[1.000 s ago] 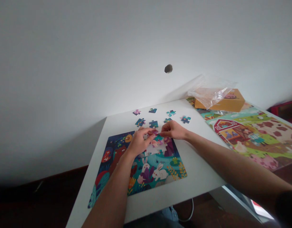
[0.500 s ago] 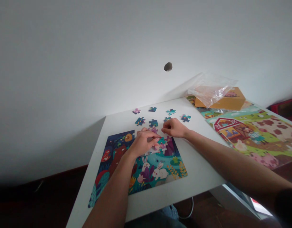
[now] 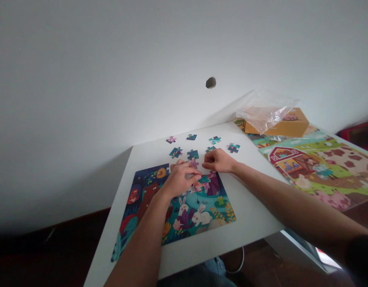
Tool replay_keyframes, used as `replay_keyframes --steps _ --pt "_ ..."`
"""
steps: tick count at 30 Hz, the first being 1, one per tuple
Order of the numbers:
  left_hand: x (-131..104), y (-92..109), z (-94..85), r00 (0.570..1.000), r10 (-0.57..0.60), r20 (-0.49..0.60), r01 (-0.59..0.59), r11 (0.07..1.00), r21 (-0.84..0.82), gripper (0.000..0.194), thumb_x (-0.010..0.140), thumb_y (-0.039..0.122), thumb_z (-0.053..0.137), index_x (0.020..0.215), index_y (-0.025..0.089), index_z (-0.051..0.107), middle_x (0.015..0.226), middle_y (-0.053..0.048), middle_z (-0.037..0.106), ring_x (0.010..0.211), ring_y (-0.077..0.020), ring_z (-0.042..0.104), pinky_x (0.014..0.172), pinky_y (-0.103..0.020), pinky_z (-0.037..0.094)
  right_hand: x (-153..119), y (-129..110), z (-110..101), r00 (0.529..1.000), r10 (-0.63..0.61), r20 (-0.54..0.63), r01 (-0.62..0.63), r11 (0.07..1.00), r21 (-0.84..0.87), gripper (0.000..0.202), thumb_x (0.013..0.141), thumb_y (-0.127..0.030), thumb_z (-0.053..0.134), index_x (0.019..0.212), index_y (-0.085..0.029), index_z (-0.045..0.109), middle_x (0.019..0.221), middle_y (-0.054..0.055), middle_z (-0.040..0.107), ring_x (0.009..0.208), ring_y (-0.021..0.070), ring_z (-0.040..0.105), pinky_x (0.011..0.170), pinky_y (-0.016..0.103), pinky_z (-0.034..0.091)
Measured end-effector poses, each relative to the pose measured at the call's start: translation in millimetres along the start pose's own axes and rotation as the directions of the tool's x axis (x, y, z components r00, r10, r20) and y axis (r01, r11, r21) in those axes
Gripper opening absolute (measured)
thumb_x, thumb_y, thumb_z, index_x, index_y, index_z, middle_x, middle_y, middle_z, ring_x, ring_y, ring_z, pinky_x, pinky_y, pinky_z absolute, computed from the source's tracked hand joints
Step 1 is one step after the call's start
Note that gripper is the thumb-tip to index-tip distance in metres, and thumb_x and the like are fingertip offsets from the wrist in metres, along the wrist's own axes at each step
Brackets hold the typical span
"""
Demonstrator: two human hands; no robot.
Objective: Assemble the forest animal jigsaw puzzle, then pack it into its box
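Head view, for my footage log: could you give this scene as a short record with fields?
left hand: over the partly assembled jigsaw; grip unclear
right hand: fingers curled, near the jigsaw's far right corner
loose pieces: several, beyond the jigsaw on the white table
right side: farm picture; yellow box at its far end, under a clear plastic bag

Before you, the jigsaw puzzle [image 3: 184,217] lies flat and is joined only in part; it is dark blue, teal and purple, with white rabbits printed near your side. Its far edge has a gap, where a pinkish piece [image 3: 194,162] lies close. Farther from you, loose pieces [image 3: 192,154] rest separately, mostly blue and teal.
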State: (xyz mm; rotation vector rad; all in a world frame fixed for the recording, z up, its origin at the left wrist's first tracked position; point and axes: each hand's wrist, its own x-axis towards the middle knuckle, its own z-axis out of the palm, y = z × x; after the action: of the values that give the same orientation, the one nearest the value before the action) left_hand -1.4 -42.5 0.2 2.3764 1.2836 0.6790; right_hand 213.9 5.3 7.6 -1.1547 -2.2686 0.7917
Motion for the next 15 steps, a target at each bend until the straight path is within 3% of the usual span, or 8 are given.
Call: replay_keyframes --steps 4,9,12,15 --pt "-1 -6 -6.2 0.999 0.017 -0.047 -0.014 0.998 0.056 0.013 0.087 0.028 0.065 0.088 0.025 0.077 0.092 -0.003 0.070 0.093 -0.0216 0.056 0.091 -0.038 0.042 -2 0 0 0.986 -0.120 0.118 0.123 0.992 -0.020 0.021 0.075 -0.035 0.071 0.075 -0.015 0.066 0.060 -0.003 0.052 0.056 0.0090 0.046 0.055 0.023 0.030" --pt "-6 -6 -17.3 1.000 -0.003 0.029 0.001 0.997 0.080 0.022 0.078 0.034 0.074 0.099 0.027 0.075 0.107 -0.004 0.065 0.105 -0.0252 0.054 0.097 -0.040 0.041 -5 -6 1 0.935 -0.269 0.231 0.301 0.946 -0.120 0.037 0.069 -0.045 0.078 0.090 -0.017 0.068 0.082 0.003 0.061 0.069 0.0140 0.052 0.062 0.025 0.034" --pt "-7 -5 -19.4 0.997 -0.001 0.078 -0.007 0.995 0.101 0.029 0.075 0.034 0.076 0.103 0.028 0.074 0.113 -0.005 0.062 0.110 -0.0265 0.052 0.098 -0.041 0.041 -6 -10 0 0.924 -0.269 0.271 0.324 0.928 -0.185 0.042 0.069 -0.051 0.077 0.093 -0.018 0.068 0.088 0.006 0.062 0.074 0.0168 0.054 0.066 0.027 0.035" --pt "-6 -10 -16.5 1.000 -0.019 0.021 0.017 0.994 0.108 0.021 0.083 0.028 0.067 0.103 0.025 0.073 0.110 -0.005 0.063 0.107 -0.0247 0.054 0.097 -0.040 0.042 -9 -14 -1 0.928 -0.258 0.269 0.322 0.918 -0.231 0.043 0.071 -0.054 0.076 0.095 -0.019 0.069 0.088 0.006 0.061 0.078 0.0190 0.055 0.070 0.029 0.036"
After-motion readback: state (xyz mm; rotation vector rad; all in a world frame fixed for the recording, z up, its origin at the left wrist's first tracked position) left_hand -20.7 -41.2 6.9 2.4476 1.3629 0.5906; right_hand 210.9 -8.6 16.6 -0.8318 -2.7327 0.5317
